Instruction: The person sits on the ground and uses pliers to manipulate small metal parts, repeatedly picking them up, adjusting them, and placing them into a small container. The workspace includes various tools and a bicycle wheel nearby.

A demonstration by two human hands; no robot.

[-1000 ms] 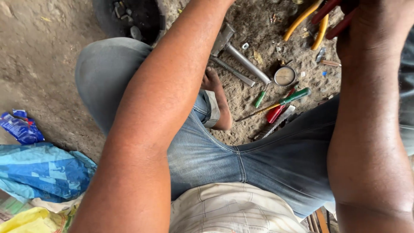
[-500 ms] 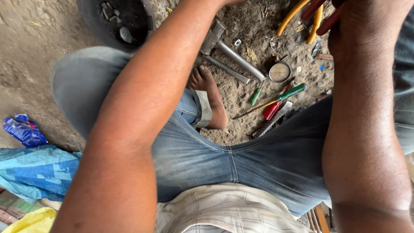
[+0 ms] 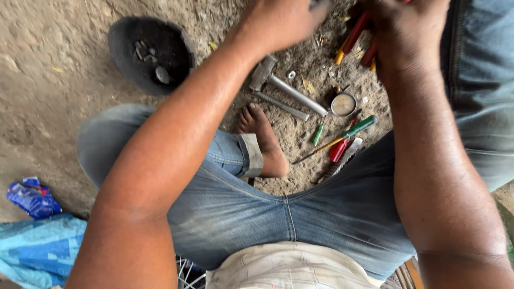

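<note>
the dirt ground [image 3: 48, 96] fills the upper half of the frame, dusty and littered with small bits. the person's jeans [image 3: 321, 214] take up the lower middle, legs folded, with one bare foot [image 3: 262, 139] tucked in at the centre, its cuff turned up.

the left arm runs from the lower left up to the top centre, where the left hand [image 3: 281, 21] sits blurred with fingers curled in; what it grips, if anything, cannot be told. the right arm runs up the right side to the right hand [image 3: 409, 32] at the top right, clenched around red and yellow tool handles [image 3: 356, 37] that stick out down and to the left of the fist; the working end is hidden by the hands.

at the upper left a round black dish [image 3: 123, 48] lies on the ground with a few small dark parts inside. in the lower left corner lie blue cloth [image 3: 37, 251] and a crumpled blue wrapper [image 3: 32, 197].

just below the left hand a hammer [image 3: 292, 88] lies slantwise, with a metal rod [image 3: 281, 106] beside it. to the right sit a small round tin [image 3: 343, 104], a green-handled screwdriver [image 3: 348, 132], a small green tool [image 3: 318, 135], a red handle [image 3: 338, 151] and a metal file [image 3: 342, 160] touching the jeans' edge.
</note>
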